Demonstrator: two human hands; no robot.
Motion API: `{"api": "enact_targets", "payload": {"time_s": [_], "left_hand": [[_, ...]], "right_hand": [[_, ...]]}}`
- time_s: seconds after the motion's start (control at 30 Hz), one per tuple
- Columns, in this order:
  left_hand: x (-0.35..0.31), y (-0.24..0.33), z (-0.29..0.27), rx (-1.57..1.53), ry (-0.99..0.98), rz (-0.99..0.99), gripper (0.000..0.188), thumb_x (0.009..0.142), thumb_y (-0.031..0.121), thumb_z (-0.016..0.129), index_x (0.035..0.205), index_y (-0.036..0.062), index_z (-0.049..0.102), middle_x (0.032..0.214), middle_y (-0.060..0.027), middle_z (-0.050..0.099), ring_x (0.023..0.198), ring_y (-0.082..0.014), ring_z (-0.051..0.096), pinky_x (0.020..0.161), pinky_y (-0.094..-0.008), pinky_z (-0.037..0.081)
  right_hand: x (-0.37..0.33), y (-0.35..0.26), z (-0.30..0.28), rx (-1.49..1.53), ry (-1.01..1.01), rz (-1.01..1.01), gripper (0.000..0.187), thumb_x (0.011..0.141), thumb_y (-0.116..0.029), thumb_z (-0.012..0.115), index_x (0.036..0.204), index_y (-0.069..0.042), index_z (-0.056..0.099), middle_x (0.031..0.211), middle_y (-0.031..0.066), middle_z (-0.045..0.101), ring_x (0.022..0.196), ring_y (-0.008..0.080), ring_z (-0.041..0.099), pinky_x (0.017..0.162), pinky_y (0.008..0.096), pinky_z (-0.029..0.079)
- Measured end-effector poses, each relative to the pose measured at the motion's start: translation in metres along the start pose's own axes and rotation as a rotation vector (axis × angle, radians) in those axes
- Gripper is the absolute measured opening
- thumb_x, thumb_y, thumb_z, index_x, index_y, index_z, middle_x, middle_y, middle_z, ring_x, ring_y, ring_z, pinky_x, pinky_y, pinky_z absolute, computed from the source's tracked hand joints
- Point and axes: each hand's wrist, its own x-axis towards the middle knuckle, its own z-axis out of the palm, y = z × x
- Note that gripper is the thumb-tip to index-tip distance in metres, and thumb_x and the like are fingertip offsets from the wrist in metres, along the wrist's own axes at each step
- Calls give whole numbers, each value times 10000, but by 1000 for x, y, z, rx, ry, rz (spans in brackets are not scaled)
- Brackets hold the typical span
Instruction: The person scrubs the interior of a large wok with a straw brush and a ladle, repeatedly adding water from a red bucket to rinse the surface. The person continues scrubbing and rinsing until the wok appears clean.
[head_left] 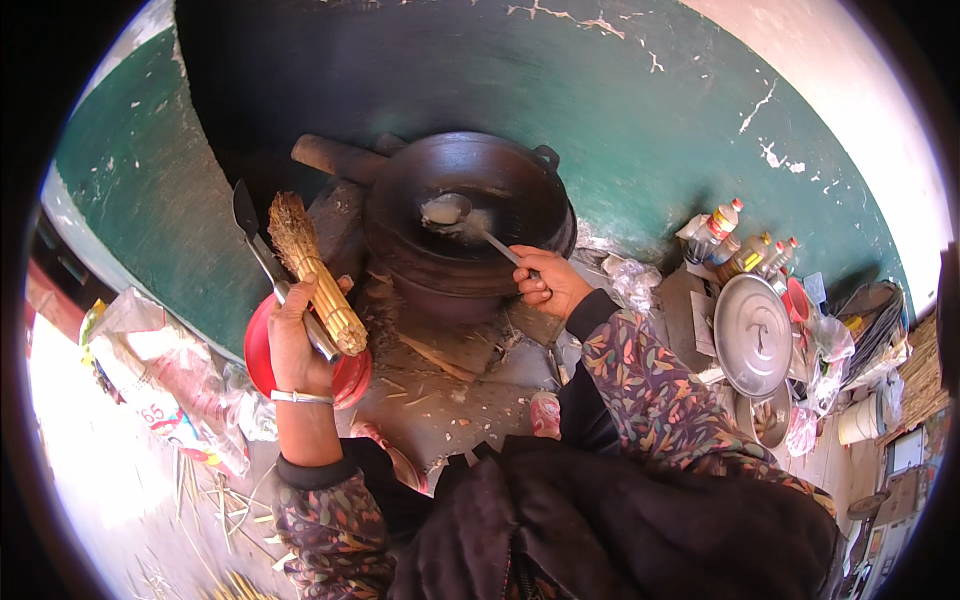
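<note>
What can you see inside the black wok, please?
Inside the black wok sits the bowl of a metal ladle, held by the right hand, with pale residue; the ladle hides what is beneath it.

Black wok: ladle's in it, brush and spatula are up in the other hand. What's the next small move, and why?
Probably tip the ladle to empty it into the wok: the right hand holds its handle, its bowl rests inside, and the left hand grips the straw brush and spatula clear.

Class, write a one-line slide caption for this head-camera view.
Right hand dips a ladle into a black wok; left hand holds a straw brush and spatula.
</note>
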Motion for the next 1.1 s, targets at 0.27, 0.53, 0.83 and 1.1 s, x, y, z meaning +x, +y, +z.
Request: {"api": "enact_targets", "payload": {"time_s": [0.27,0.53,0.83,1.1], "left_hand": [[-20,15,5,-69,16,9,178,876,121,577,1007,12,525,845,-191,643,709,-247,653,552,-327,551],[-13,17,6,-98,-50,-26,253,893,138,557,1057,-51,525,903,-216,640,791,-250,651,673,-325,559],[-16,22,6,-98,10,6,200,871,121,581,1022,4,521,857,-199,645,732,-247,653,596,-325,546],[-6,8,4,-41,12,-17,273,893,134,554,1078,-60,503,915,-197,623,818,-253,650,675,-328,564]], "right_hand": [[36,-59,72,-504,96,-213,196,877,-95,460,1067,-92,505,636,21,442,423,55,316,326,182,231],[111,-101,253,-1227,65,-911,297,813,-147,509,1078,-31,578,644,97,542,485,166,507,431,342,405],[79,-72,16,-1736,294,-955,380,766,-142,521,1129,-66,603,910,250,632,882,434,596,804,486,470],[42,-49,-56,-1559,203,-605,452,802,-111,518,1254,-90,544,837,198,655,718,329,652,683,404,504]]}}
